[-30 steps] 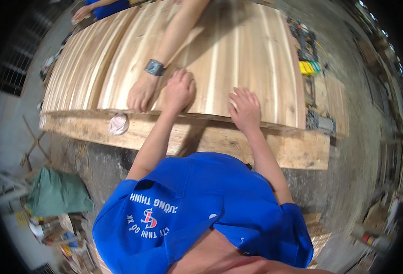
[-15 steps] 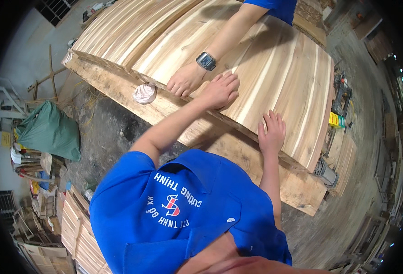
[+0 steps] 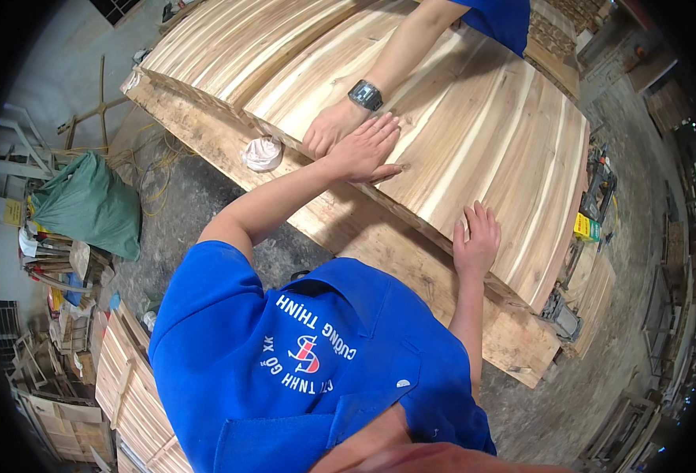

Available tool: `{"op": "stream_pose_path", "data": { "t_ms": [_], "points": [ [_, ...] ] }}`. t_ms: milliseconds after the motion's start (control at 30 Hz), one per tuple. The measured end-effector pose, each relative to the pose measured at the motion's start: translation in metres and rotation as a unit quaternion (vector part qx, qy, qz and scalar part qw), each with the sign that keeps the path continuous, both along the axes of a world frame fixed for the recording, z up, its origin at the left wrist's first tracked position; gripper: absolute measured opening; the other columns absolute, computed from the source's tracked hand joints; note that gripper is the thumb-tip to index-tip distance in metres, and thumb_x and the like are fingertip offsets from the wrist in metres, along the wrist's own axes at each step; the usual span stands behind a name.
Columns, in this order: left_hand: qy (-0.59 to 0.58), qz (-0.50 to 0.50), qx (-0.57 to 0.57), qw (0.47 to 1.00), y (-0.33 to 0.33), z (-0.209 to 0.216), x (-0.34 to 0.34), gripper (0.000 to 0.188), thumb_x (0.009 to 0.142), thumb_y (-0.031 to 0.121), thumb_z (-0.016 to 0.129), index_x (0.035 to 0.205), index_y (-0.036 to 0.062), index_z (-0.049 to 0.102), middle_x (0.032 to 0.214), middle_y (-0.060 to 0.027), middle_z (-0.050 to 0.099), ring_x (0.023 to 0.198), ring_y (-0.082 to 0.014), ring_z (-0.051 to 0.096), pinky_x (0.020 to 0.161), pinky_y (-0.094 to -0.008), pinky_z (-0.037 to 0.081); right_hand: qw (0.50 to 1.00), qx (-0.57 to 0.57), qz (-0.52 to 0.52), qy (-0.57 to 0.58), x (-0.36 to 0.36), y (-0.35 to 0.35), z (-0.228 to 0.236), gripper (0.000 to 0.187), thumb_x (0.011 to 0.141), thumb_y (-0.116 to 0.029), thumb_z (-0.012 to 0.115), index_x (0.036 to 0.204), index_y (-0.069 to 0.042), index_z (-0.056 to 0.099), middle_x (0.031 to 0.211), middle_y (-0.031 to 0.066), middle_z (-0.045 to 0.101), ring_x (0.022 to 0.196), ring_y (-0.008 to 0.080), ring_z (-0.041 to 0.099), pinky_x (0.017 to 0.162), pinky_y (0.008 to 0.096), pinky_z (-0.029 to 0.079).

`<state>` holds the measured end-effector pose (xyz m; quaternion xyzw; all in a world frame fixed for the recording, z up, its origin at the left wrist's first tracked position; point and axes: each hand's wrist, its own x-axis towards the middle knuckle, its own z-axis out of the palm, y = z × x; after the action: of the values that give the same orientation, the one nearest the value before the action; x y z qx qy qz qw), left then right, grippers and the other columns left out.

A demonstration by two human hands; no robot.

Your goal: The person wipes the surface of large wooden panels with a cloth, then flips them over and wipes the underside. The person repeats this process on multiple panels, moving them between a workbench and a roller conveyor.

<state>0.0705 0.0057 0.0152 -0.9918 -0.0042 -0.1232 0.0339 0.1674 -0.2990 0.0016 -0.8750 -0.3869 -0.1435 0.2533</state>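
A wide light-and-dark striped wooden panel (image 3: 474, 158) lies in front of me on a pale timber base (image 3: 411, 264). My left hand (image 3: 366, 148) rests flat near the panel's front edge, fingers stretched out and thumb apart. Its fingertips are beside a co-worker's hand (image 3: 334, 128), which reaches in from the far side with a black watch (image 3: 366, 95) on the wrist and partly curls over the same edge. Farther right, my right hand (image 3: 478, 240) lies on the panel near that edge with spread fingers. Neither of my hands holds anything.
A bundled white cloth (image 3: 262, 154) sits on the base at left. Power tools (image 3: 598, 185) and a yellow-green box (image 3: 586, 228) stand past the panel's right end. On the left are a green sack (image 3: 88, 206), yellow cord (image 3: 157, 185) and stacked slatted panels (image 3: 133, 386).
My left hand has slid slightly left toward the co-worker's hand, its fingers now straighter and flatter. My right hand stays at the front edge. The whole view has shifted a little.
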Motion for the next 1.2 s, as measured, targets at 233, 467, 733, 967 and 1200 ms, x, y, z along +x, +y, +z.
{"op": "stream_pose_path", "data": {
  "t_ms": [233, 467, 733, 967, 1200],
  "points": [
    [-0.022, 0.067, -0.047, 0.996, -0.002, -0.006, -0.006, 0.093, 0.088, 0.068, 0.038, 0.140, -0.0086, 0.030, 0.150, -0.0262, 0.025, 0.143, -0.0360, 0.017, 0.117, -0.0426, 0.015, 1.000, 0.006, 0.002, 0.006, -0.001, 0.000, 0.001, 0.032, 0.087, -0.025, 0.059, 0.115, -0.012, 0.064, 0.131, 0.0073, 0.057, 0.128, 0.0316, 0.044, 0.109, 0.0473, 0.029],
    [0.014, 0.052, -0.040, 0.998, -0.017, 0.004, 0.002, 0.084, 0.089, 0.063, 0.042, 0.142, -0.0017, 0.034, 0.151, -0.0216, 0.028, 0.143, -0.0341, 0.019, 0.116, -0.0483, 0.016, 1.000, -0.015, -0.012, -0.011, -0.001, -0.006, 0.000, 0.034, 0.087, -0.026, 0.058, 0.117, -0.012, 0.062, 0.133, 0.0071, 0.055, 0.129, 0.0319, 0.043, 0.110, 0.0477, 0.027],
    [-0.034, -0.055, -0.164, 0.984, -0.103, -0.004, 0.039, 0.060, 0.091, 0.045, 0.050, 0.138, 0.0081, 0.043, 0.146, -0.0170, 0.037, 0.140, -0.0325, 0.027, 0.113, -0.0525, 0.022, 1.000, -0.014, -0.001, -0.023, 0.000, 0.001, 0.002, 0.034, 0.086, -0.027, 0.057, 0.116, -0.012, 0.062, 0.132, 0.0071, 0.054, 0.128, 0.0314, 0.044, 0.109, 0.0484, 0.029],
    [-0.058, -0.073, -0.173, 0.981, -0.108, -0.001, 0.038, 0.046, 0.091, 0.039, 0.051, 0.125, 0.0075, 0.051, 0.138, -0.0150, 0.046, 0.134, -0.0331, 0.035, 0.111, -0.0520, 0.026, 1.000, 0.005, -0.004, -0.024, 0.000, -0.001, -0.001, 0.033, 0.085, -0.025, 0.060, 0.115, -0.013, 0.063, 0.130, 0.0073, 0.057, 0.126, 0.0320, 0.046, 0.107, 0.0489, 0.030],
    [-0.046, -0.070, -0.170, 0.982, -0.108, 0.004, 0.037, 0.045, 0.090, 0.039, 0.054, 0.124, 0.0090, 0.053, 0.137, -0.0140, 0.047, 0.133, -0.0322, 0.038, 0.110, -0.0501, 0.028, 1.000, 0.000, -0.010, -0.018, 0.000, -0.002, 0.000, 0.032, 0.085, -0.026, 0.059, 0.114, -0.012, 0.064, 0.130, 0.0072, 0.057, 0.126, 0.0311, 0.046, 0.107, 0.0488, 0.030]
  ]
}}
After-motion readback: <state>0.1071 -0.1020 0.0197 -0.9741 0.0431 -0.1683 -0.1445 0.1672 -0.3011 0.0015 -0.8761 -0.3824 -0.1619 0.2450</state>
